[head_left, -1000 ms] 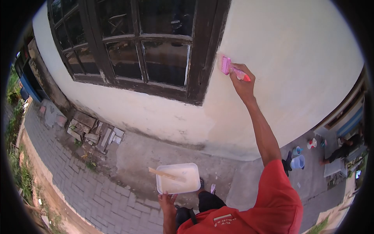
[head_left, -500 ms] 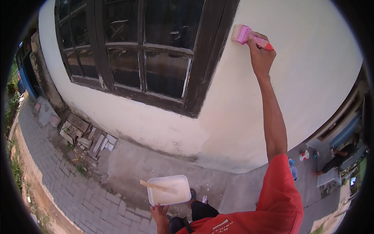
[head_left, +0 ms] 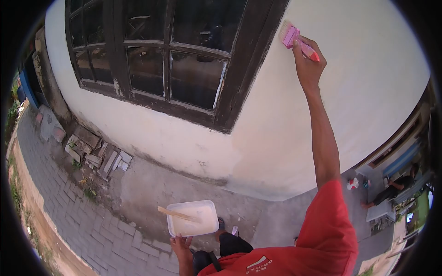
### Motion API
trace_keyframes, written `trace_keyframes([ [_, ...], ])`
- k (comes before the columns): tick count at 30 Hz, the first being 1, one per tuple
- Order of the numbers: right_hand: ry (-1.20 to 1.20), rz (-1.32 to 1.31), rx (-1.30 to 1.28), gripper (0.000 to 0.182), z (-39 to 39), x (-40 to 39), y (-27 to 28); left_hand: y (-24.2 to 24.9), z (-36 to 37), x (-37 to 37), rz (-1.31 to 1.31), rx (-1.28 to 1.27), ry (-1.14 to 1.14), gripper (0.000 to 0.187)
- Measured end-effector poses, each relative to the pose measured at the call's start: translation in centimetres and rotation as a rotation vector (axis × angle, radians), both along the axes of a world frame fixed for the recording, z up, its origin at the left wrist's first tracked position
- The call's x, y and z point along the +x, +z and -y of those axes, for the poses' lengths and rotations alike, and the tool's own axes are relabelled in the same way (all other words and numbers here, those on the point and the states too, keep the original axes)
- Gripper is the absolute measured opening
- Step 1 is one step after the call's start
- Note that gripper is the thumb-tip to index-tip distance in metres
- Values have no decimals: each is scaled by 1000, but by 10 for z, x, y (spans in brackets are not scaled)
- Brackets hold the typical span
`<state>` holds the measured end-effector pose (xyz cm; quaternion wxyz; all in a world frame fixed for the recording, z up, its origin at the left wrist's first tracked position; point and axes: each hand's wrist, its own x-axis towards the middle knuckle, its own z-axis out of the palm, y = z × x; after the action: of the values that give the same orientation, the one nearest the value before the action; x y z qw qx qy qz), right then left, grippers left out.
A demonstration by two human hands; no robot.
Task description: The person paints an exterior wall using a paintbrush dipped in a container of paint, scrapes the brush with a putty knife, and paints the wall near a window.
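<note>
High on the wall, my right hand point(head_left: 309, 62) is closed around the pink and red handle of a paintbrush point(head_left: 290, 37). Its pale bristles touch the cream wall point(head_left: 359, 78), just right of the dark window frame point(head_left: 251, 60). Low in front of my body, my left hand point(head_left: 182, 246) grips the near edge of a white rectangular tub point(head_left: 202, 232). Pale paint point(head_left: 200, 214) lies inside it. A flat wooden stick point(head_left: 177, 214) rests in the tub, one end sticking out past the left rim.
Broken boards and slabs point(head_left: 99, 149) are piled at the wall's foot on the left. Grey paving point(head_left: 92, 216) runs beside a concrete strip point(head_left: 147, 188). At far right, another person point(head_left: 396, 188) sits near a red-and-white container point(head_left: 352, 183).
The paintbrush has moved slightly up along the window frame, its bristles tilting further upward. The tub and my left hand have shifted a little left and up in view.
</note>
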<state>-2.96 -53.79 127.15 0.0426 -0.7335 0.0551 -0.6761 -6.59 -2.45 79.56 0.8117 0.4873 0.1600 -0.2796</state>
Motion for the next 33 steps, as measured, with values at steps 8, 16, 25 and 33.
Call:
trace_keyframes([
  [8, -54, -177, -98, 22, -5, -7, -94, -11, -7, -4, 8, 45, -9, 44],
  [16, -57, -408, 55, 21, -18, -13, -158, -12, -17, -8, 4, 46, -9, 48],
  [25, -51, -26, -129, 21, -4, 0, -40, -12, -18, -4, 20, 24, 7, 51],
  [33, -192, -421, -6, 19, -22, -16, -140, -18, -19, -2, -9, 16, 21, 52],
])
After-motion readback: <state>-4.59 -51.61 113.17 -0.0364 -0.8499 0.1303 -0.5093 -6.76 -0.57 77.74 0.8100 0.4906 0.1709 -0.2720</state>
